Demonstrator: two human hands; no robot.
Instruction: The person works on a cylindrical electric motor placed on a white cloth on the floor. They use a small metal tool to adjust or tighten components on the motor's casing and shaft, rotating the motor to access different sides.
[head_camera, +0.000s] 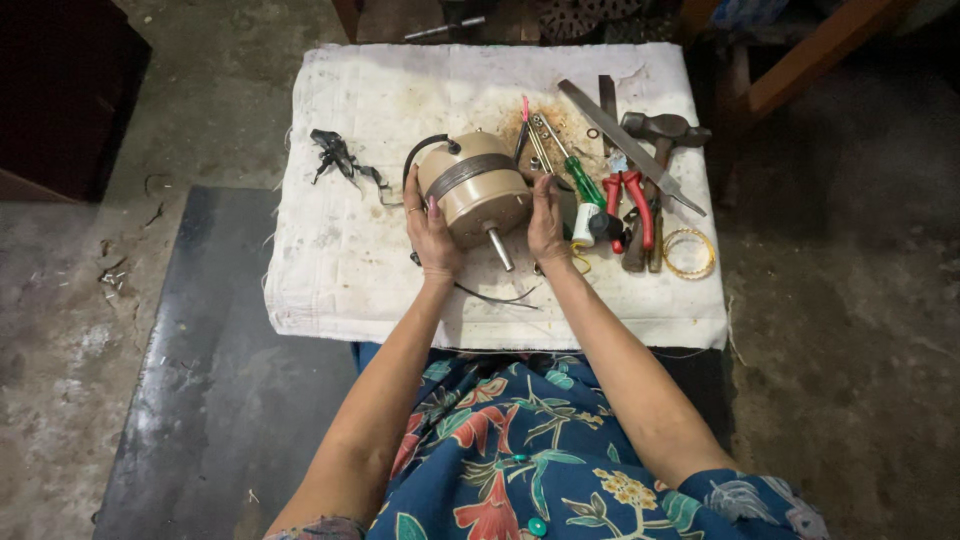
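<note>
While both hands, left grip and right grip, clasp the beige motor, its underside stays hidden.

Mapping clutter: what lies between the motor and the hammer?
In the head view, between the beige motor and the hammer lie the right hand, a green-handled screwdriver, red-handled pliers and a flat metal file.

both arms extended, left hand, right hand cupped inward
</note>
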